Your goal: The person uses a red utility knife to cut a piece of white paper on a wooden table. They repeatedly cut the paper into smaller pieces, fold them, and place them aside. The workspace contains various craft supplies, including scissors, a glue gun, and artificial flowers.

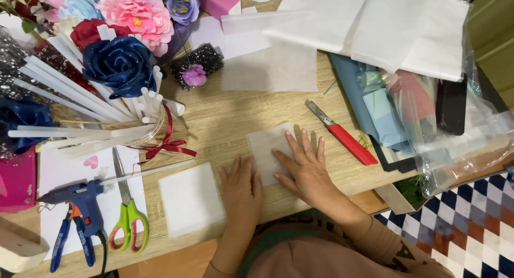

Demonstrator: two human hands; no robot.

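Your right hand (306, 168) lies flat, fingers spread, on a thin white sheet (267, 149) at the table's (225, 117) near edge, your left hand (241, 189), fingers together, flat just left of it.

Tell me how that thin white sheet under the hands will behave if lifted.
The white sheet looks translucent and thin, so probably floppy and very light. It lies flat under the right hand and left hand, so it may slide on the table.

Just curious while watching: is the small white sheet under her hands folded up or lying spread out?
Spread flat. The white sheet lies on the wooden table, pressed by the right hand; the left hand rests at its edge.
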